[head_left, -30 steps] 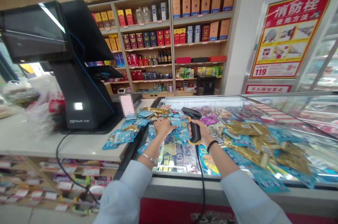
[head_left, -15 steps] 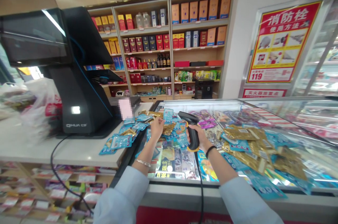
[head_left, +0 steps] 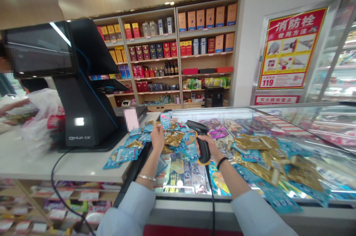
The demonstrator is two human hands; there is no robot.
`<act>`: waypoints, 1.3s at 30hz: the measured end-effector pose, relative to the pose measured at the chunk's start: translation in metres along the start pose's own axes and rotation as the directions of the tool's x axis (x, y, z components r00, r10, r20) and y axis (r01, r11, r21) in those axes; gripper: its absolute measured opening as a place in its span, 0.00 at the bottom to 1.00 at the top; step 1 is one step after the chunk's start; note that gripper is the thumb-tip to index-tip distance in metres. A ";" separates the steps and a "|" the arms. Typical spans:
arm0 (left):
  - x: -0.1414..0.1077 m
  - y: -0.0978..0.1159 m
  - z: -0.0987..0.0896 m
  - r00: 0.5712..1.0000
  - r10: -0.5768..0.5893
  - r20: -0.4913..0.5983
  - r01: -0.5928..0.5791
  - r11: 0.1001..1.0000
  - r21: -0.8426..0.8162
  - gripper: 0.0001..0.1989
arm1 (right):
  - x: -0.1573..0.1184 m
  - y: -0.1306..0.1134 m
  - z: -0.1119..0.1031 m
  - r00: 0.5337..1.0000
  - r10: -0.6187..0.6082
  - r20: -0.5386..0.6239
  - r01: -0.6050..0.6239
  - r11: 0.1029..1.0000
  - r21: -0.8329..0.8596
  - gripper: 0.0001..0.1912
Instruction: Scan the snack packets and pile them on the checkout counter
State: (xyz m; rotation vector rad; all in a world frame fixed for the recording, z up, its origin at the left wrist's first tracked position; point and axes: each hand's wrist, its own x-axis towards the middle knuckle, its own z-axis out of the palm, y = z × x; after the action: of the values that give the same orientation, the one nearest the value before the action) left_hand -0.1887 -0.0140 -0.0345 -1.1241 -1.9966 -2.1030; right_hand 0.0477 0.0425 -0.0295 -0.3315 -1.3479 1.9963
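Observation:
My right hand (head_left: 210,149) is wrapped round the grip of a black barcode scanner (head_left: 204,149) with yellow-orange trim, its head tilted to the left. In my left hand (head_left: 157,136) a small blue snack packet (head_left: 165,120) is pinched by its edge, upright, to the left of the scanner head and apart from it. Below and between the hands lies a pile of gold packets (head_left: 174,138) and blue packets on the freezer's glass top. More blue packets (head_left: 126,154) spread over the counter edge at the left.
A larger heap of gold and blue packets (head_left: 258,154) lies on the chest freezer (head_left: 191,203) at the right. The scanner's cable (head_left: 211,199) hangs over the front. A till screen stand (head_left: 89,117) and a plastic bag (head_left: 46,110) stand on the white counter (head_left: 91,163); a person's arm shows behind.
My left hand has moved left with the blue packet, away from the scanner. My right hand holds the scanner nearly in place. A person has come into view at the far left.

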 end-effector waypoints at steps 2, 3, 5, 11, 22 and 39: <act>0.000 0.000 0.000 1.000 0.012 -0.017 -0.012 1.000 -0.022 0.06 | 0.001 0.001 -0.001 1.000 -0.020 -0.005 0.020 1.000 0.020 0.13; 0.000 0.000 0.000 1.000 0.012 -0.021 -0.013 1.000 -0.023 0.06 | 0.001 0.002 -0.001 1.000 -0.027 -0.008 0.027 0.999 0.029 0.13; 0.000 0.000 0.000 1.000 0.001 -0.025 -0.001 1.000 -0.019 0.05 | 0.001 0.002 -0.001 0.999 -0.033 -0.012 0.033 0.999 0.035 0.13; 0.003 -0.003 -0.001 1.000 -0.007 -0.022 0.007 1.000 -0.007 0.05 | 0.002 0.005 -0.003 0.999 -0.023 -0.032 0.023 1.000 0.021 0.13; 0.004 -0.010 0.007 0.993 -0.033 0.109 0.052 0.983 -0.173 0.11 | -0.004 0.006 -0.011 0.999 -0.034 -0.022 0.036 0.992 0.118 0.15; -0.084 0.130 0.119 0.961 0.209 0.178 -0.142 0.933 -0.330 0.14 | -0.167 -0.136 -0.162 0.788 -0.431 -0.440 0.480 0.877 0.001 0.12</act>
State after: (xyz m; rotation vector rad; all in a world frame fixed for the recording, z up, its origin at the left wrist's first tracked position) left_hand -0.0080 0.0307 0.0237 -1.5733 -1.5863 -2.3471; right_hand 0.3142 0.0760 -0.0053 -0.3287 -0.9186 1.4721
